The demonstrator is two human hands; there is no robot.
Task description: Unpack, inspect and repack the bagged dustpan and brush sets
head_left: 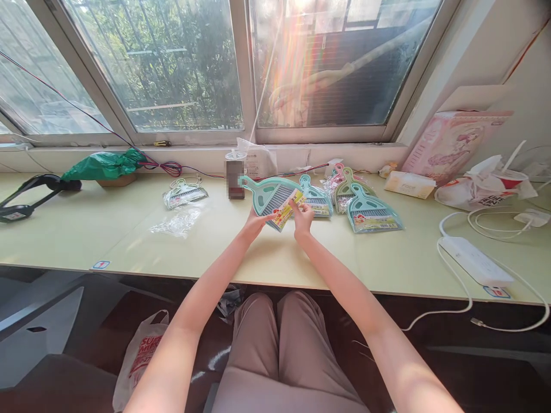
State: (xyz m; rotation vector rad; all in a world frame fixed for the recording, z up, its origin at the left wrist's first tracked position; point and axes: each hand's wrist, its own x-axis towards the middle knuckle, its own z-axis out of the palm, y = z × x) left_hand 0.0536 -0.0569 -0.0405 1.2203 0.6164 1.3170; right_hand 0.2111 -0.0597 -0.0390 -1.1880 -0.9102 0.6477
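Observation:
A teal dustpan and brush set (pixel 269 196) with a yellow label card is held tilted above the table, its handle pointing to the upper left. My left hand (pixel 257 222) grips its lower left edge, the thumb lying over the front. On the right side, my right hand (pixel 303 218) is closed at the label, with a finger on the card. Just behind is another teal set (pixel 316 198). To the right stand a green set (pixel 353 186), partly hidden, and a teal set (pixel 373 212). A wrapped set (pixel 185 194) lies to the left.
Clear plastic wrapping (pixel 176 222) lies on the pale table (pixel 150 252). At the back are a dark cup (pixel 235 179) and a green bag (pixel 105 164). A tissue box (pixel 410 184), a pink box (pixel 456 143) and a white power strip (pixel 476 262) with cables are on the right.

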